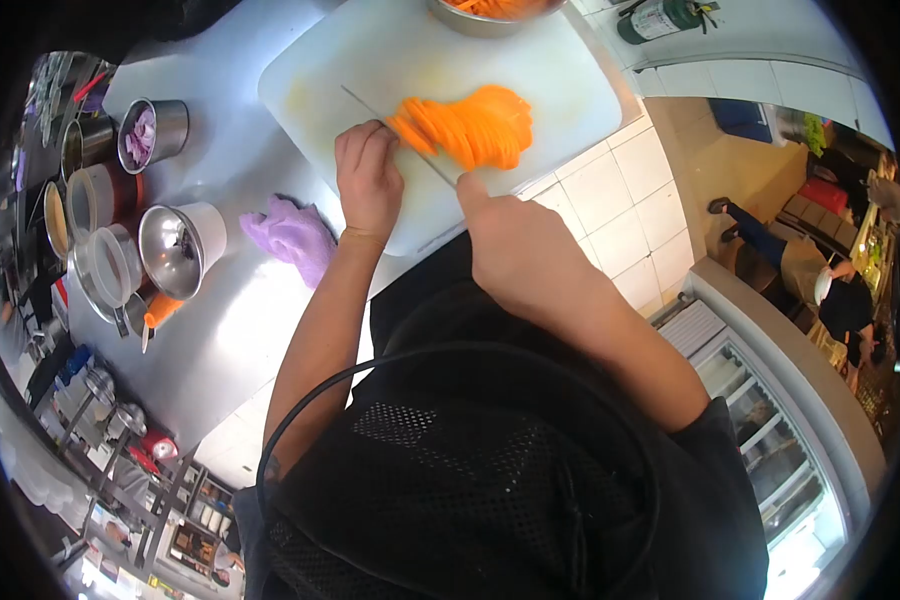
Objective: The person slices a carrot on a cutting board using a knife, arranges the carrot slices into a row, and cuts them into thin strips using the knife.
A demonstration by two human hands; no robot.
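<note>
Thin orange carrot slices (482, 127) lie fanned out on a white cutting board (560, 65). My right hand (515, 235) is closed around the handle of a knife (442, 173), which it mostly hides. The narrow blade slants up and left across the board, among the slices at their left end. There, my left hand (370, 175) presses curled fingertips on the carrot slices, close beside the blade. A metal bowl (490, 22) of shredded carrot stands at the board's far edge.
A purple cloth (292, 238) lies on the steel table (225, 350) left of my left arm. Further left stand metal containers (155, 135), a steel bowl (182, 250) and an orange-handled peeler-like tool (160, 310). Another person (820, 285) is far right.
</note>
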